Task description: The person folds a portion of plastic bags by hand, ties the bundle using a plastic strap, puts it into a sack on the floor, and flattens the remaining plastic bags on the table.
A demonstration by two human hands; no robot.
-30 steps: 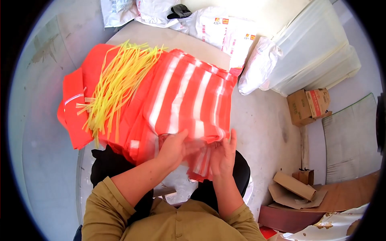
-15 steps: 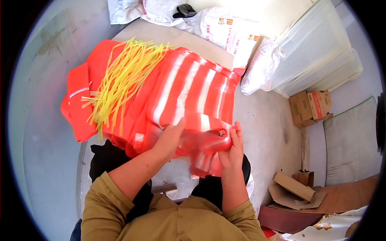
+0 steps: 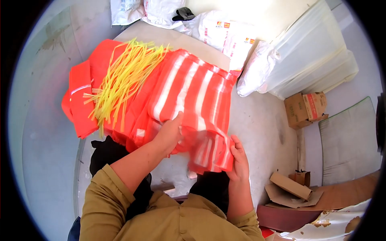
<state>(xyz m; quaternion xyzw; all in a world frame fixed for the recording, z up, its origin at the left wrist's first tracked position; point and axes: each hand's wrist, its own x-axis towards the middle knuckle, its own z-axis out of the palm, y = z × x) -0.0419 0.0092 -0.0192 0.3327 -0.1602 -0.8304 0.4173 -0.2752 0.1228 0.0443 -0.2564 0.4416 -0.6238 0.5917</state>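
A pile of red fabric with white stripes [image 3: 189, 86], thin and somewhat see-through, lies in front of me. Its near end is lifted into a loose, blurred fold [image 3: 209, 150] that hangs over my lap. My left hand [image 3: 171, 130] grips the near edge of the fabric, thumb on top, with the fingertips partly hidden. At the fold's right side, my right hand [image 3: 240, 160] holds the edge between thumb and fingers. A bunch of yellow plastic strips [image 3: 124, 82] lies across the plain red folded fabric [image 3: 80, 100] on the left.
White printed sacks [image 3: 213, 32] stand along the far side, with a dark glove-like item [image 3: 183, 14] on them. A translucent sheet [image 3: 313, 56] covers something at the back right. Cardboard boxes [image 3: 297, 110] and a flattened carton [image 3: 287, 188] sit to the right. A pale wall [image 3: 44, 120] runs along the left.
The fabric's near end, rolled up before, now hangs more open and flatter between my hands. My right hand has moved slightly down and right with its edge; the left has risen slightly.
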